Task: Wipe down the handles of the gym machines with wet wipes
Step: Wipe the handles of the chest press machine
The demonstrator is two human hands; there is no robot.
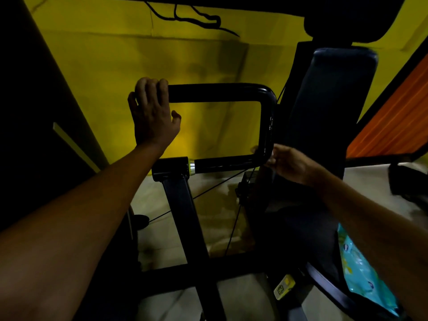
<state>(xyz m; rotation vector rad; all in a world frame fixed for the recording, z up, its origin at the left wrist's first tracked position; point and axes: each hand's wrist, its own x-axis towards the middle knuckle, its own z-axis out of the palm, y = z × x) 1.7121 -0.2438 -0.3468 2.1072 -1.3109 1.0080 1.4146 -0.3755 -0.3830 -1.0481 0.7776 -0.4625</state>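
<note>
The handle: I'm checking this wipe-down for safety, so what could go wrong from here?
1. The left hand grips the end of the handle, so that patch may go unwiped.
2. The right hand is blurred at the handle's lower bend, close to thin cables; it might snag one.
3. The wipes pack lies on the seat's edge and could slide off.

The gap inside the U-shaped handle [266, 126] lies open. The dark back pad [324, 107] crowds its right side; thin cables [222, 184] cross the space below.
</note>
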